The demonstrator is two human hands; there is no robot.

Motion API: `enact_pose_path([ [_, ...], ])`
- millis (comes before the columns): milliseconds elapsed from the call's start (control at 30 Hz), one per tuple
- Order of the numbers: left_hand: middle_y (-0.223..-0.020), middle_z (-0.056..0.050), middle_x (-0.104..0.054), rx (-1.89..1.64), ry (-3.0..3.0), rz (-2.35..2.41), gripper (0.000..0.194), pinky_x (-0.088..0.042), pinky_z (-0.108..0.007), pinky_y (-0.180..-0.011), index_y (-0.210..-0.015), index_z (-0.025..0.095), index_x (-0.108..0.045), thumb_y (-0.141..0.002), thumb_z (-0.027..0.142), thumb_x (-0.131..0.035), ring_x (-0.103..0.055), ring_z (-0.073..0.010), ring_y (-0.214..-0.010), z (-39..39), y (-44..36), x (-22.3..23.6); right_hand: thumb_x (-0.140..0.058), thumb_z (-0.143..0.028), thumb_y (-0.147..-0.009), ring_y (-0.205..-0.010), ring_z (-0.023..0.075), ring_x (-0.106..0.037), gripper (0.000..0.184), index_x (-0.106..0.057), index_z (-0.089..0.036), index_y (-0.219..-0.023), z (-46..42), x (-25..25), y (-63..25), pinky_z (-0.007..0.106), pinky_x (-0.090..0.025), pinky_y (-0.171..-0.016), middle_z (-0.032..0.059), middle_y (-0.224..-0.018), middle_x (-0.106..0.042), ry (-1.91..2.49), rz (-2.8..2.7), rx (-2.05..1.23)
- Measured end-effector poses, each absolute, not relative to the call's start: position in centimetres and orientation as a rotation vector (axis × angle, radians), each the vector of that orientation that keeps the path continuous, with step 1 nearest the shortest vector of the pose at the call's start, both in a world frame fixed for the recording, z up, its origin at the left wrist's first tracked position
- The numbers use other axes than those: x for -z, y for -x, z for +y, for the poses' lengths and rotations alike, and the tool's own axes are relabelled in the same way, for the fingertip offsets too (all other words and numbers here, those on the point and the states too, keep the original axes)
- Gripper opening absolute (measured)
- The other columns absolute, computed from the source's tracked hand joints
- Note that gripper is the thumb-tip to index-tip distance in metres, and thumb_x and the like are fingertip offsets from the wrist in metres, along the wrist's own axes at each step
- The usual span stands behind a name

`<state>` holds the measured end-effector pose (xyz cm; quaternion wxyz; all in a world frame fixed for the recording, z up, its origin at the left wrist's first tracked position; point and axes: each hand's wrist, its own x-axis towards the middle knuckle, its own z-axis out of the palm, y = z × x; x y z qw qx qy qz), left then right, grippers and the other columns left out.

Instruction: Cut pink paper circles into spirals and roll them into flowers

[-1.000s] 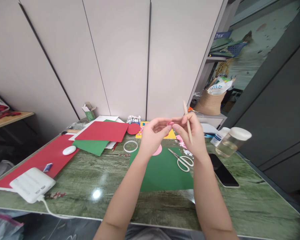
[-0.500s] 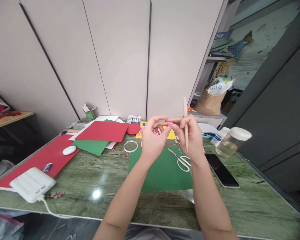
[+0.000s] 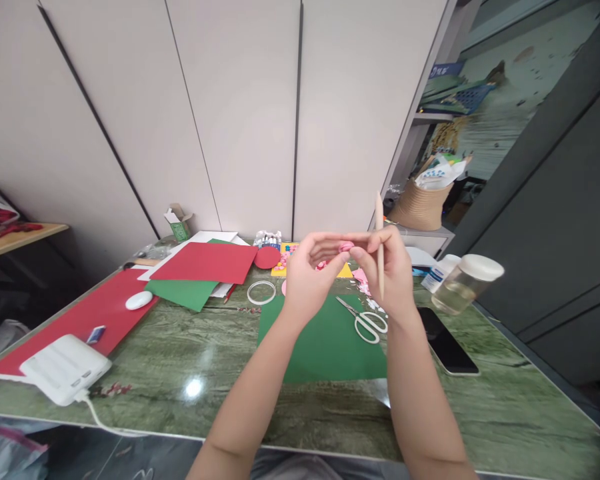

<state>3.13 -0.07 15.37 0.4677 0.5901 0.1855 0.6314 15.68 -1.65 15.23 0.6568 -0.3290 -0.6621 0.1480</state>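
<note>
Between the fingertips of both hands sits a small pink rolled piece (image 3: 347, 246), perhaps paper. My left hand (image 3: 307, 280) is closed in a pinch on its left side. My right hand (image 3: 393, 273) pinches the other side, and also keeps a pale stick with a pointed tip (image 3: 379, 233) upright between its fingers. Under the hands, a green sheet (image 3: 325, 347) lies on the table with white-handled scissors (image 3: 367, 325) on it. Beyond the hands, a yellow sheet (image 3: 279, 270) carries several small pink pieces, partly hidden. Pink and white scraps (image 3: 363, 280) lie beside my right hand.
Red sheets (image 3: 205, 261) and a white ring (image 3: 261, 292) lie left of the hands. A white power bank (image 3: 65, 367) with a cable is at the left front. On the right are a phone (image 3: 445, 340) and a lidded clear jar (image 3: 463, 287). Cabinet doors (image 3: 240, 120) stand behind.
Both hands have shifted slightly to the right with the pink piece and the stick. More of the scraps beside the right hand now shows.
</note>
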Motion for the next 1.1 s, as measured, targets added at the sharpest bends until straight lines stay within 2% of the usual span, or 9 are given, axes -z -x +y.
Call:
enact_pose_path([
  [200,-0.085,-0.004,-0.071,-1.518,-1.328,0.445,0.016,-0.054,-0.029,-0.079,-0.082,0.017,-0.066,-0.068,0.015,-0.072,-0.067,-0.0136,-0.082,-0.18,-3.21,-15.66,-0.062,-0.033,-0.083,-0.095,0.0187,-0.066,0.023,-0.04,-0.025,-0.08,-1.63,-15.26,-15.47,0.039,-0.053,-0.084,0.0047,-0.1,-0.069,0.751,-1.488,-0.346],
  [467,-0.089,-0.004,-0.072,-1.505,-1.312,0.407,0.02,-0.053,-0.032,-0.082,-0.088,0.02,-0.069,-0.069,0.017,-0.072,-0.067,-0.015,-0.085,0.0,-3.17,-15.54,-0.063,-0.03,-0.082,-0.097,0.019,-0.066,0.022,-0.041,-0.026,-0.082,-1.87,-15.33,-15.61,0.038,-0.054,-0.084,0.0047,-0.103,-0.068,0.733,-1.49,-0.376],
  [767,-0.093,-0.004,-0.071,-1.583,-1.507,0.499,0.021,-0.05,-0.029,-0.075,-0.095,0.022,-0.067,-0.074,0.019,-0.067,-0.064,-0.0148,-0.086,0.02,-2.84,-15.4,-0.063,-0.025,-0.081,-0.091,0.0179,-0.067,0.022,-0.041,-0.025,-0.081,-1.99,-15.3,-15.67,0.035,-0.055,-0.078,0.0042,-0.102,-0.069,0.779,-1.497,-0.342],
  [933,-0.089,-0.004,-0.071,-1.655,-1.545,0.514,0.024,-0.047,-0.026,-0.067,-0.099,0.021,-0.063,-0.076,0.018,-0.066,-0.064,-0.0137,-0.08,-0.24,-3.03,-15.25,-0.061,-0.024,-0.083,-0.094,0.0189,-0.067,0.022,-0.039,-0.025,-0.078,-1.88,-15.02,-15.3,0.035,-0.054,-0.078,0.005,-0.101,-0.068,0.734,-1.489,-0.271],
  [1100,-0.085,-0.002,-0.07,-1.776,-1.599,0.486,0.027,-0.045,-0.024,-0.06,-0.101,0.021,-0.061,-0.075,0.017,-0.067,-0.057,-0.0086,-0.063,-0.13,-3.27,-14.93,-0.062,-0.024,-0.082,-0.095,0.019,-0.066,0.025,-0.037,-0.025,-0.078,-1.58,-14.62,-14.85,0.035,-0.054,-0.077,0.0034,-0.097,-0.069,0.677,-1.463,-0.179],
])
